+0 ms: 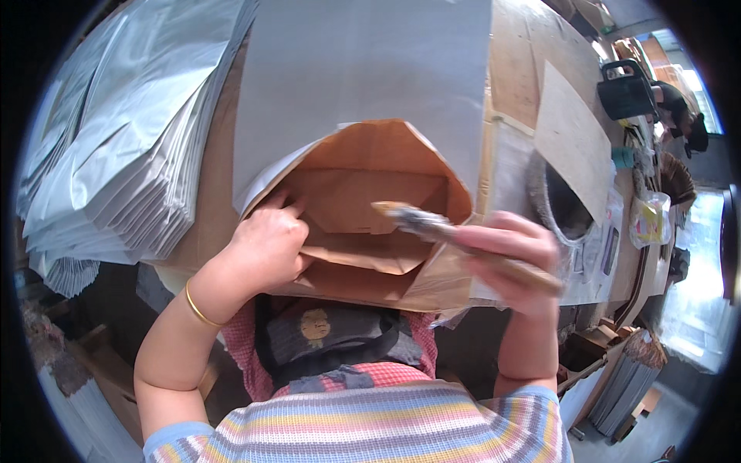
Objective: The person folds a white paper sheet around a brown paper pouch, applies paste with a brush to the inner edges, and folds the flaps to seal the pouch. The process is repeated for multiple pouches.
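Observation:
A large paper bag [363, 85] lies flat on the table in front of me, grey-white outside and brown inside. Its near end is spread into a wide mouth, with folded brown flaps showing within. My left hand [266, 243] is closed at the left side of this mouth, its fingers curled over the paper's edge and partly hidden inside. In my right hand [515, 251] is a brush [424, 222] with a wooden handle, gripped at the right of the mouth. The brush's tip, coated with pale stuff, points left over the opening without clear contact with the paper.
A thick stack of folded silvery-white bags [116, 177] covers the table's left side. To the right, a board [567, 139] partly covers a round, dark-mouthed container [567, 212]. Farther right are a dark mug [627, 91] and another person [679, 112]. Bundled bags [624, 386] stand at lower right.

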{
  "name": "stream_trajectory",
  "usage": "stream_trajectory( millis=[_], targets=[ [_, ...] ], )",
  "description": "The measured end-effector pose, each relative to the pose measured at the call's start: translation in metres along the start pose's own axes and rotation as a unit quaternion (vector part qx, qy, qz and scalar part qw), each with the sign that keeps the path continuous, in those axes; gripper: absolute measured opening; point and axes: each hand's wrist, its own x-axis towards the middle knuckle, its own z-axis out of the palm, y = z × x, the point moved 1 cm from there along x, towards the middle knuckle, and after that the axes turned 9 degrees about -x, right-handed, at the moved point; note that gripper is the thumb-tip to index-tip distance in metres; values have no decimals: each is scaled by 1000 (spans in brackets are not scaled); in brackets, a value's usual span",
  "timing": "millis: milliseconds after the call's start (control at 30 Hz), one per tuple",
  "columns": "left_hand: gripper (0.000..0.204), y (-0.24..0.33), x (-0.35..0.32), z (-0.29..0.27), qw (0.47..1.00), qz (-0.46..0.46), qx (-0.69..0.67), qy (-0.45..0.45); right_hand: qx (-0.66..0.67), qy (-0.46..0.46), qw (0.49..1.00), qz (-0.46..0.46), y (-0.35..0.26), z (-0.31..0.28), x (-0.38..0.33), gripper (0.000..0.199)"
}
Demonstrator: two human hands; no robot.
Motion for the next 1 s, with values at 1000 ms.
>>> stream_trajectory(
  millis=[1000],
  targets=[
    [12,-18,63,-1,984,-158,-35,79,121,96,942,298,-1,134,35,8]
  ],
)
